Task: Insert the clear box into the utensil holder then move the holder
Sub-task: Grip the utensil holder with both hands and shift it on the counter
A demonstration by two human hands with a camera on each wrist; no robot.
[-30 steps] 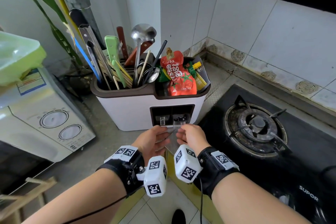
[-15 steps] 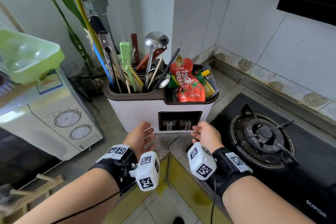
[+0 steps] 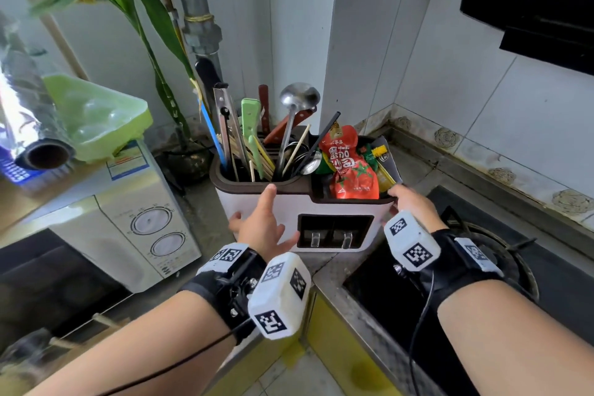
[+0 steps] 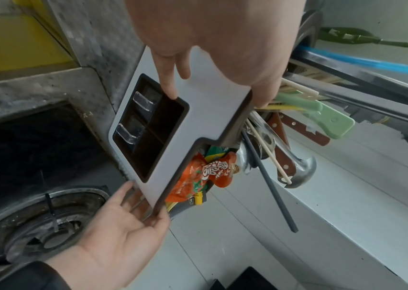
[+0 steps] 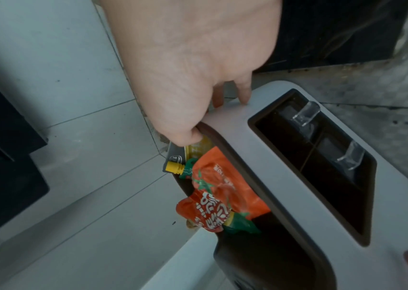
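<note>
The white utensil holder (image 3: 337, 207) with a brown rim stands in the counter corner, full of utensils and sauce pouches (image 3: 350, 170). Two clear boxes (image 3: 314, 237) (image 3: 346, 237) sit side by side inside its front slot, and their clear handles also show in the left wrist view (image 4: 145, 102) and the right wrist view (image 5: 304, 113). My left hand (image 3: 260, 222) lies spread with straight fingers on the holder's front (image 4: 210, 117), one fingertip at the rim. My right hand (image 3: 406, 201) holds the holder's right end (image 5: 257, 157), thumb hooked over the rim (image 5: 187, 137) and fingers on the side wall.
A black gas stove (image 3: 482, 251) lies just right of the holder. A white appliance (image 3: 128, 225) with a green tub (image 3: 103, 119) on top stands to the left. A pipe, a plant and the tiled wall corner are close behind. The counter edge runs below my wrists.
Both hands held a clear box at the slot; it now sits inside. The hands let go and rose, the left to the holder's front, the right to its right end.
</note>
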